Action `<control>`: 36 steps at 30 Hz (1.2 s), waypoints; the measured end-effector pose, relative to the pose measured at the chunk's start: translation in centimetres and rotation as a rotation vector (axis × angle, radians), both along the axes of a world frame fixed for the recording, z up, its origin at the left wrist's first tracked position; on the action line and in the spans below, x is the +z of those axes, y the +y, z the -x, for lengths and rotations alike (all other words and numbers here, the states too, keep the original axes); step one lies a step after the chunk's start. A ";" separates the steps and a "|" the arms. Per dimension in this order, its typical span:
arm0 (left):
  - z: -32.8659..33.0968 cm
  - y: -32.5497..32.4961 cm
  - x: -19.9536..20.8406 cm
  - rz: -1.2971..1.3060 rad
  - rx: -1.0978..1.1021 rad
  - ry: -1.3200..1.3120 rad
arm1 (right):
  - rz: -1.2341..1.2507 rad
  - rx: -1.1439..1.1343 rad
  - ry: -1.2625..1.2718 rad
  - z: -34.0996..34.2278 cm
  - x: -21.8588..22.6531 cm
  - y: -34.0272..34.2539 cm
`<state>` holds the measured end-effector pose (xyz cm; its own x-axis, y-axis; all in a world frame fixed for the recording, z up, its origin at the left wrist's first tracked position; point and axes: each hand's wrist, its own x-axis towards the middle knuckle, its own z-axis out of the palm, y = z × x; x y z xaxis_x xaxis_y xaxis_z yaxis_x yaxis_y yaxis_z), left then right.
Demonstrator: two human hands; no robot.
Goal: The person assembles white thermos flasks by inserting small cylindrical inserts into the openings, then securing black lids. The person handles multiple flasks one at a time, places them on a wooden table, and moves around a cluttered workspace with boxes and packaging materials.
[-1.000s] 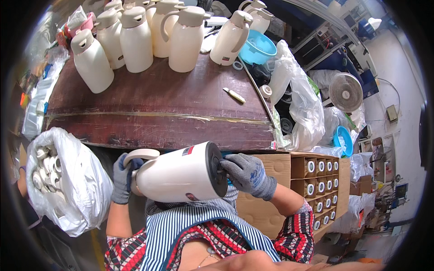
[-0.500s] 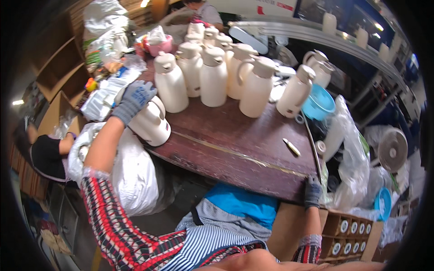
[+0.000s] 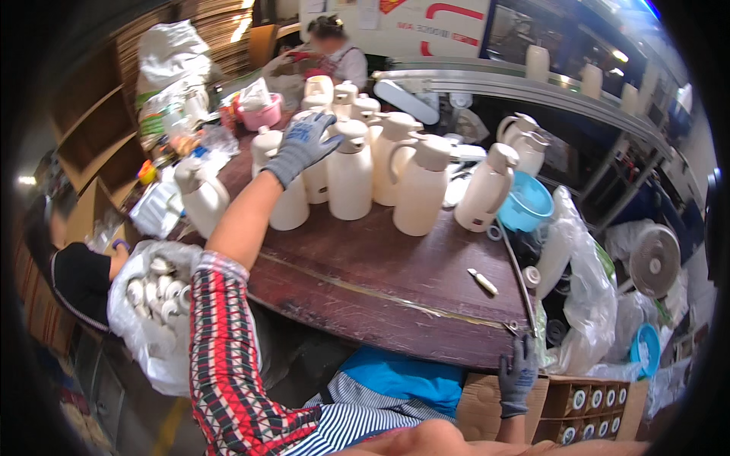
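Note:
My left hand (image 3: 303,148), in a grey glove, reaches over a group of cream vacuum jugs with its fingers stretched and thumb apart. It lies over the top of a front-row jug (image 3: 289,207) and hides part of it; whether it touches the lid I cannot tell. Just right of its fingertips stands another upright jug (image 3: 350,178). A separate jug (image 3: 201,199) stands at the table's left edge. My right hand (image 3: 518,376), also gloved, is at the front right corner of the dark red table (image 3: 365,266), fingers extended and holding nothing visible.
A small pale tool (image 3: 483,282) lies on the table's right part. Beside the table are a blue basin (image 3: 525,201) and clear plastic bags (image 3: 582,281). A white sack (image 3: 148,342) of small parts sits left. Cartons (image 3: 582,410) stand low right. Two other people are nearby.
My left hand has let go of the jug at the left edge and moved right, over the grouped jugs. That jug now stands by itself. My right hand appears slightly lower in the picture.

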<state>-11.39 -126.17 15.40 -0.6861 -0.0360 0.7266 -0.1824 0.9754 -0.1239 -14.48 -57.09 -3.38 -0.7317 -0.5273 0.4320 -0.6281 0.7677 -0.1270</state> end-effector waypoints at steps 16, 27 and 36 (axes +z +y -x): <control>26.5 -1.8 -8.7 -0.489 -0.524 -0.247 | 0.002 -0.013 -0.106 -8.8 4.0 5.4; 16.9 7.1 -5.1 -0.239 -0.523 -0.212 | 0.020 -1.033 -0.152 -16.6 7.4 23.9; 1.1 12.3 -7.0 -0.782 -0.353 -0.344 | 0.015 -0.888 -0.432 -24.7 3.5 25.5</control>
<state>-12.50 -113.83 8.40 -0.9242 -0.1781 0.3379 0.0665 0.7961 0.6015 10.19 -31.58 0.16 -0.9554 0.2930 0.0367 0.2779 0.9342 -0.2238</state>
